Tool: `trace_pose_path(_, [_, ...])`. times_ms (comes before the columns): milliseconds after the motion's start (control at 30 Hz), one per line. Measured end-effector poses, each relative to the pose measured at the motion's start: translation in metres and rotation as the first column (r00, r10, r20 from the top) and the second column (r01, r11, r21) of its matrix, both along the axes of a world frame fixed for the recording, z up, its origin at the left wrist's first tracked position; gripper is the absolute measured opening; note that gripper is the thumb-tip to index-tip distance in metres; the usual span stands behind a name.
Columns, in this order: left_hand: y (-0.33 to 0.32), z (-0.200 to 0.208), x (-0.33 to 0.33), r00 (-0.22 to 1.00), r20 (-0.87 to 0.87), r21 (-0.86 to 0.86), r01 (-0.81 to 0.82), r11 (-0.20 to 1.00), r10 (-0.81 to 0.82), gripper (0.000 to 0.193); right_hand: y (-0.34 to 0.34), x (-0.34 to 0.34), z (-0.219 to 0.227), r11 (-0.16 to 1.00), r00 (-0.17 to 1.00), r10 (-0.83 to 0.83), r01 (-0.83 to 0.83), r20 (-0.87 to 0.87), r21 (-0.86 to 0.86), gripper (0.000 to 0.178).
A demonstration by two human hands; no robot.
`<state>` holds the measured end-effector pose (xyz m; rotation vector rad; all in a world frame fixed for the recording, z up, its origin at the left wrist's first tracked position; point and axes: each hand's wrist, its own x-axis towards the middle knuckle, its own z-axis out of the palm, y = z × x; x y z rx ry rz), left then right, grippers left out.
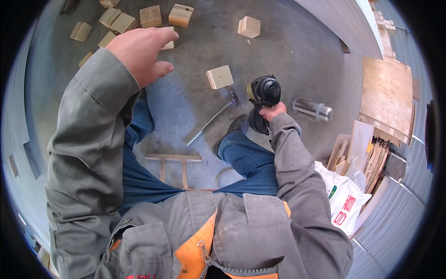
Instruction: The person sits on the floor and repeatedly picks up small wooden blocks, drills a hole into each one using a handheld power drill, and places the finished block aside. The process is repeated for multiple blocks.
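My right hand point(274, 110) grips the handle of a black nail gun point(266, 91) with a round cap, held over the floor beside my right foot. Out to the front left, my left hand point(139, 52) is raised with its fingers stretched and the thumb apart. Just past its fingertips a pale wooden block point(169, 45) is partly covered; I cannot tell whether they touch. Another wooden block point(219, 77) sits on the floor between my hands. A claw hammer point(211, 117) lies slantwise close to it, its head toward the nail gun.
Several wooden blocks point(150, 16) are scattered at the far left, and a single block point(249, 27) stands farther right. Right of the nail gun lies a steel flask point(312, 109). Plywood point(386, 95), wood strips and a white sack point(343, 197) line the right side. A wooden frame point(173, 158) shows between my legs.
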<state>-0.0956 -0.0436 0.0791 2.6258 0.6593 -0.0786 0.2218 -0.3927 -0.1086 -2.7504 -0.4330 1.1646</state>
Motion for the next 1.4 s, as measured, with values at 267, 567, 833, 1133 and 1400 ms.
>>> trace_pose_path(267, [-0.006, -0.016, 0.016, 0.993, -0.106, -0.046, 0.044, 0.998, -0.048, 0.053, -0.066, 0.018, -0.071, 0.997, 0.995, -0.072, 0.075, 0.066, -0.037, 0.021])
trace_pose_path(567, [-0.018, -0.094, 0.03, 0.913, -0.383, -0.081, 0.116, 0.99, -0.139, 0.056, -0.045, 0.009, -0.067, 0.978, 0.994, 0.053, -0.032, 0.097, -0.207, 0.038])
trace_pose_path(833, [-0.088, -0.227, 0.103, 0.936, -0.333, -0.2, 0.053, 0.978, -0.119, 0.071, -0.054, 0.01, -0.045, 0.978, 0.997, -0.069, 0.073, 0.025, -0.195, 0.033])
trace_pose_path(1133, [-0.139, -0.318, 0.159, 0.984, -0.173, -0.245, -0.079, 0.966, 0.037, 0.098, -0.062, 0.001, -0.051, 0.983, 0.992, -0.128, 0.13, 0.024, -0.128, 0.036])
trace_pose_path(1400, [-0.136, -0.33, 0.176, 0.973, -0.226, -0.222, -0.088, 0.971, 0.036, 0.09, -0.062, 0.014, -0.048, 0.973, 0.996, -0.092, 0.085, -0.021, -0.213, 0.035])
